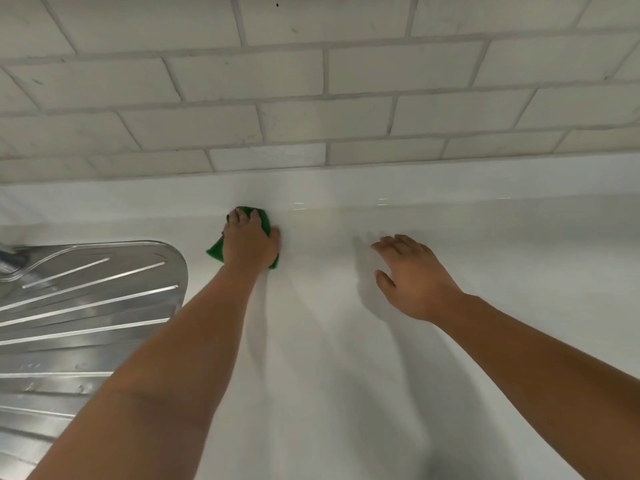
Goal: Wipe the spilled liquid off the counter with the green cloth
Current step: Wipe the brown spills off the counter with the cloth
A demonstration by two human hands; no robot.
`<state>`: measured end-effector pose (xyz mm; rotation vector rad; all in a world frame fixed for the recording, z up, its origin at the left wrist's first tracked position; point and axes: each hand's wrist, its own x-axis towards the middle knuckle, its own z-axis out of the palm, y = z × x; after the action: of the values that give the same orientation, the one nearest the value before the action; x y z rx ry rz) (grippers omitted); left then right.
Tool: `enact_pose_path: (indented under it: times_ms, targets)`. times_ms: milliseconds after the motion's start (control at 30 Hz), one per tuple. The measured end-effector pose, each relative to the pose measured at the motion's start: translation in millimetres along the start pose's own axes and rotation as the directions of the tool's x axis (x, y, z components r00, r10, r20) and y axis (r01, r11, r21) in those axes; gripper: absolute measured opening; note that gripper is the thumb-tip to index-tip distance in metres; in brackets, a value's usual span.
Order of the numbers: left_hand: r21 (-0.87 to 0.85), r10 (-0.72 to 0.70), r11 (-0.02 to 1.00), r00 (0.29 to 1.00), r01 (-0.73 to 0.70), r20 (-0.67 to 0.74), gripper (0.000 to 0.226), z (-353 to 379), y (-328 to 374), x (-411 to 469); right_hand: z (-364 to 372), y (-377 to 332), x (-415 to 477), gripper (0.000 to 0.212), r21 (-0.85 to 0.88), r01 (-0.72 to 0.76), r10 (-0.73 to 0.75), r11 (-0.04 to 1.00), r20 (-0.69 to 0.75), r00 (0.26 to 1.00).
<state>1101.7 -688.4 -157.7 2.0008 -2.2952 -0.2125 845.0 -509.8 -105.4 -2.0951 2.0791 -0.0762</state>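
The green cloth (215,251) lies on the white counter (329,341) near the back wall. My left hand (250,241) lies on top of it with the fingers curled over its far edge, so most of the cloth is hidden and only its edges show. My right hand (412,275) hovers just above or rests on the counter to the right, fingers spread and relaxed, holding nothing. Faint glints of wetness (299,206) show on the counter beyond the cloth; the spill itself is hard to make out.
A ribbed steel drainboard (86,306) of a sink takes up the left side. A white brick-tiled wall (311,98) rises right behind the counter. Bare white counter stretches to the right and toward me.
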Motion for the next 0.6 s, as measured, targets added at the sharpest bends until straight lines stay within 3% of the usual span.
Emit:
enact_pose_path:
  times_ms: [133,267,367,433,533,600]
  targets:
    - [-0.063,0.301,0.953,0.952,-0.297,0.062,0.065,0,37,-28,0,7,-13,0.055,0.003,-0.008,0.008,1.000,-0.005,1.000]
    - [-0.214,0.615,0.783,0.778,-0.584,0.128,0.073,1,46,-106,3,8,-40,0.055,0.013,0.007,-0.007,1.000,0.010,1.000]
    - [-0.280,0.704,0.699,0.701,-0.658,0.110,0.067,0,12,-167,5,6,-64,0.054,0.042,0.015,-0.015,0.999,0.011,1.000]
    - [-0.300,0.626,0.755,0.777,-0.583,0.063,0.065,-3,-25,-186,7,5,-79,0.053,0.058,0.020,-0.021,0.998,0.011,1.000]
    - [-0.244,0.247,0.939,0.969,-0.241,-0.004,0.071,-8,-66,-187,10,4,-109,0.053,0.061,0.021,-0.023,0.998,0.023,0.999]
    - [-0.162,0.093,0.982,0.996,-0.093,-0.008,0.070,-11,-58,-184,12,3,-131,0.053,0.058,0.023,-0.025,0.998,0.027,0.999]
